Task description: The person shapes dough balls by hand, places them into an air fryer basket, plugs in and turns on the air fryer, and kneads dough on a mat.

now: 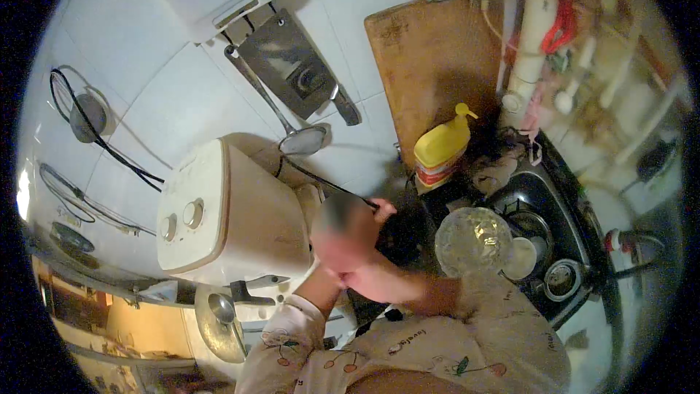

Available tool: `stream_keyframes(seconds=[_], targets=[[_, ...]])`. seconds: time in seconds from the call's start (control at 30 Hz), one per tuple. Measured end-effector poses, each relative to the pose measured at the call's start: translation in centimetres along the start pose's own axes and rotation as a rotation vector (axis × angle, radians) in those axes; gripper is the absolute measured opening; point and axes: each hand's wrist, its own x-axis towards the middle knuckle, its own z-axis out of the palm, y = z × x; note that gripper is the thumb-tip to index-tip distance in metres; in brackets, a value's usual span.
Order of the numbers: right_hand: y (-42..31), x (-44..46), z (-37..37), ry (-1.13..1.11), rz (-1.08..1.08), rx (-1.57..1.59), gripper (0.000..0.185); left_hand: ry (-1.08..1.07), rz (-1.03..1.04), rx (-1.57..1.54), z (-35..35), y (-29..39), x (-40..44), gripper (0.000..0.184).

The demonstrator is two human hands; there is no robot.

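Note:
My left hand [346, 237] is raised in the middle of the view, beside the white appliance [233, 211] with two knobs. It is smeared by motion. A dark, blurred patch shows at its upper part, and fingertips stick out to the right near a black cord. Crossing from the right, my right hand [370, 277] overlaps the left hand and wrist. Its fingers are blurred and partly hidden, so what they hold, if anything, cannot be made out.
A cleaver [284, 62] and a strainer [302, 140] hang on the tiled wall. A wooden cutting board [430, 66] leans behind a yellow bottle [441, 146]. To the right, a clear glass bowl [474, 241] stands by the black sink [536, 190]. A ladle [222, 308] lies lower left.

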Motion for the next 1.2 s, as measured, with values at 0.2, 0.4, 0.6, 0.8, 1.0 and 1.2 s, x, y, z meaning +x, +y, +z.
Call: stream_keyframes(seconds=[0.2,0.4,0.6,0.8,1.0,1.2], targets=[[-4.3,-8.7,-7.8,0.388,-0.168,-0.85,0.039,0.203,0.237,-0.751,-3.4,8.0,2.2,0.026],[-10.5,-6.1,-9.4,0.586,-0.788,-0.386,0.053,0.112,0.281,-1.119,-3.0,12.1,1.5,0.023],[-16.2,-5.8,-9.4,0.474,-1.228,-0.378,0.043,0.054,0.166,-1.302,-2.4,12.5,1.0,0.022],[-21.9,-5.0,-7.0,0.637,-1.391,-0.636,0.045,-0.026,0.063,-1.261,-1.2,11.4,1.5,0.025],[-32.3,-1.6,-1.4,0.684,-1.557,-0.857,0.047,-0.045,-0.042,-1.082,0.0,9.1,-0.6,0.038],[-37.8,3.1,1.3,1.091,-1.554,-1.542,0.041,0.05,-0.15,-0.928,0.2,7.1,-4.7,0.03]])
